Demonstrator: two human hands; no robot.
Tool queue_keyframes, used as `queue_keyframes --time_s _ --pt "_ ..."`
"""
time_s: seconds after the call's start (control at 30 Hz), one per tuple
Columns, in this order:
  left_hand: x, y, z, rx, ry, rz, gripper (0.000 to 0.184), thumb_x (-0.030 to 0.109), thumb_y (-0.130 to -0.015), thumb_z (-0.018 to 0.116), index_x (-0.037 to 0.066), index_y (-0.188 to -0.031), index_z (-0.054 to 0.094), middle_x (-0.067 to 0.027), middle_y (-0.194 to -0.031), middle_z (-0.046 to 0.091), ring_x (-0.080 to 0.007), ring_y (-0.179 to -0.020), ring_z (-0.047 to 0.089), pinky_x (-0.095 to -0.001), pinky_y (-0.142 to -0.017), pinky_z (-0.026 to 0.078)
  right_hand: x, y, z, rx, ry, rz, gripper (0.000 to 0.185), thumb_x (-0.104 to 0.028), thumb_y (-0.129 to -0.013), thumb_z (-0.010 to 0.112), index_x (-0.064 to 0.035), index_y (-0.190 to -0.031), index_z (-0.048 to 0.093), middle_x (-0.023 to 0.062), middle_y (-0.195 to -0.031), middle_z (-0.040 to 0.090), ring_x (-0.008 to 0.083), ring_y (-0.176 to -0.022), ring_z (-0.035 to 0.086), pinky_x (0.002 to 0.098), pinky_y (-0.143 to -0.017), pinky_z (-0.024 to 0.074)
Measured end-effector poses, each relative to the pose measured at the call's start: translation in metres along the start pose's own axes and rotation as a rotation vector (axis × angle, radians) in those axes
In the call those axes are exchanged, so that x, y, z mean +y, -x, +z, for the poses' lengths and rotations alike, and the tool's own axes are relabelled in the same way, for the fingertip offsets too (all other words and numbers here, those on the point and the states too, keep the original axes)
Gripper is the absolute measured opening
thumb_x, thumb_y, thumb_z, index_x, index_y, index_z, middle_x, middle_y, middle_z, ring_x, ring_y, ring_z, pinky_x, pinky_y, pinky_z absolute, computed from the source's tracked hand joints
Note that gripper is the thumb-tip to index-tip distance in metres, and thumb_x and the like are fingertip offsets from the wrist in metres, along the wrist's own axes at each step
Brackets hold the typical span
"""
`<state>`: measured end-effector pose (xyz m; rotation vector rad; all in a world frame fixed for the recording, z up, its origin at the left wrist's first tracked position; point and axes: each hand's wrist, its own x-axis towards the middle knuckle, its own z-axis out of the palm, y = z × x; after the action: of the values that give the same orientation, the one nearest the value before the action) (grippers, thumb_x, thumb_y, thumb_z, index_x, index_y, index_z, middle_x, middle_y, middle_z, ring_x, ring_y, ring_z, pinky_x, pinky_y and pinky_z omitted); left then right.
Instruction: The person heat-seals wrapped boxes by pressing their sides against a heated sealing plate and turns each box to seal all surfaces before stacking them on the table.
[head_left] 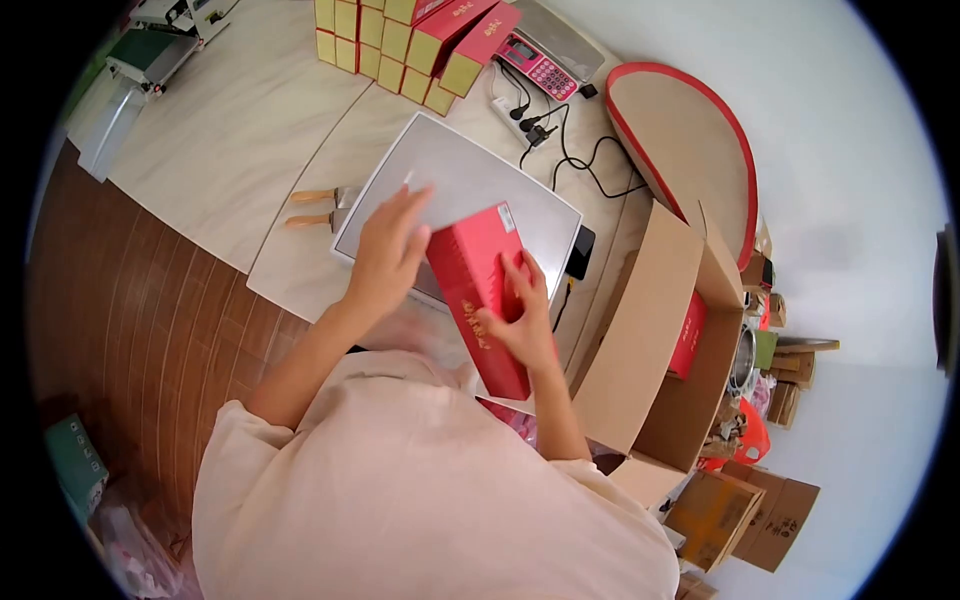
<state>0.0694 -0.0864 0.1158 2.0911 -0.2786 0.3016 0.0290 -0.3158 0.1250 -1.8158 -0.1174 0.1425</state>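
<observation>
Right grip (528, 325) holds the red box (464, 285), seemingly mid-handling; left grip (385, 248), spread wide, would need closing for two-handed support.

I see a pale, veined table (215, 130). Under the left hand (388, 245): grey flat-topped plate (480, 165). Left of it: two wooden-handled tools (312, 220). Beyond: stacked red-and-gold boxes (395, 42). Beyond right hand (525, 325): white power strip (508, 119).

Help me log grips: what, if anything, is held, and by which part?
The right hand holds a red box around its middle, thumb by gold lettering, fingers across the adjoining face; the left hand holds nothing.
</observation>
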Motion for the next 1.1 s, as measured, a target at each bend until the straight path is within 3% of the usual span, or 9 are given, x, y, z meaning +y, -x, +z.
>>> queue_keyframes --time_s 0.07,0.13,0.27,0.77,0.83,0.93,0.97,1.03,1.1 --pt "0.001 0.018 0.01 -0.042 -0.088 0.02 0.04 0.022 -0.096 0.046 0.005 -0.132 0.049 -0.0132 -0.137 0.048 -0.0309 -0.134 0.033 -0.045 -0.11 0.024 0.009 0.023 0.012 0.071 0.98 -0.121 0.077 -0.029 -0.059 0.078 -0.0157 -0.13 0.054 0.015 -0.144 0.032 0.0347 -0.122 0.038 0.0465 -0.102 0.0325" --pt "-0.009 0.038 0.028 -0.387 -0.231 0.186 0.04 0.025 -0.096 0.046 0.005 -0.13 0.052 -0.0085 -0.138 0.048 -0.0277 -0.135 0.033 -0.0479 -0.11 0.024 0.031 0.042 0.018 0.092 0.976 -0.126 0.082 -0.032 -0.052 0.08 -0.023 -0.13 0.055 0.0148 -0.143 0.033 0.0406 -0.115 0.037 0.0532 -0.097 0.0305" --pt "-0.021 0.062 0.049 -0.452 -0.349 0.242 0.039 0.027 -0.095 0.046 0.004 -0.126 0.055 -0.0062 -0.133 0.052 -0.0227 -0.134 0.035 -0.0473 -0.11 0.024 0.034 0.057 0.026 0.085 1.044 -0.004 0.082 -0.036 -0.051 0.081 -0.0239 -0.128 0.056 0.0149 -0.143 0.034 0.042 -0.112 0.038 0.0551 -0.094 0.0305" --pt "-0.035 0.026 0.052 -0.29 -0.453 0.133 0.045 0.033 -0.094 0.048 0.003 -0.126 0.054 -0.0069 -0.138 0.048 -0.0245 -0.135 0.033 -0.0516 -0.112 0.017 0.049 0.008 0.05 0.268 1.064 -0.114 0.075 -0.039 -0.055 0.079 -0.0238 -0.126 0.059 0.0153 -0.138 0.04 0.0391 -0.109 0.043 0.0508 -0.089 0.0352" --pt "-0.034 0.021 0.033 -0.115 -0.296 0.039 0.047 0.034 -0.094 0.048 0.003 -0.13 0.049 -0.0121 -0.137 0.047 -0.0289 -0.133 0.035 -0.0505 -0.111 0.021 0.046 0.002 0.042 0.268 0.914 -0.076 0.074 -0.043 -0.063 0.078 -0.0201 -0.13 0.056 0.0182 -0.14 0.037 0.0334 -0.118 0.045 0.0478 -0.093 0.0396" --pt "-0.025 0.032 0.0 0.074 0.131 -0.142 0.049 0.034 -0.096 0.048 0.003 -0.134 0.043 -0.0169 -0.136 0.046 -0.0295 -0.13 0.039 -0.0463 -0.109 0.028 0.012 0.004 0.022 0.085 -0.528 0.284 0.073 -0.042 -0.077 0.07 -0.0071 -0.136 0.046 0.0161 -0.124 0.056 0.0248 -0.105 0.059 0.0338 -0.089 0.0489" --pt "-0.033 0.037 0.004 0.035 0.319 -0.192 0.06 0.039 -0.096 0.049 0.004 -0.142 0.031 -0.0176 -0.139 0.043 -0.0292 -0.128 0.042 -0.0422 -0.106 0.033 0.01 0.011 0.009 0.077 -0.737 0.417 0.061 -0.039 -0.086 0.062 -0.0058 -0.134 0.046 0.0129 -0.117 0.06 0.0212 -0.101 0.062 0.0325 -0.084 0.0515" --pt "-0.018 0.045 0.002 -0.119 0.606 -0.357 0.066 0.042 -0.095 0.05 0.005 -0.144 0.024 -0.0168 -0.141 0.04 -0.0286 -0.129 0.041 -0.042 -0.106 0.033 0.004 0.01 0.008 -0.206 -1.412 0.196 0.049 -0.035 -0.092 0.055 -0.0037 -0.13 0.049 0.0125 -0.116 0.06 0.0206 -0.101 0.061 0.033 -0.08 0.0537" --pt "0.014 0.051 -0.008 -0.399 0.978 -0.547 0.083 0.048 -0.092 0.053 0.006 -0.148 0.008 -0.0162 -0.145 0.032 -0.0276 -0.13 0.039 -0.0414 -0.105 0.034 0.011 0.015 0.013 -0.223 -1.508 0.195 0.049 -0.034 -0.092 0.054 -0.0033 -0.129 0.049 0.0124 -0.116 0.06 0.0204 -0.101 0.061 0.0333 -0.08 0.0537"
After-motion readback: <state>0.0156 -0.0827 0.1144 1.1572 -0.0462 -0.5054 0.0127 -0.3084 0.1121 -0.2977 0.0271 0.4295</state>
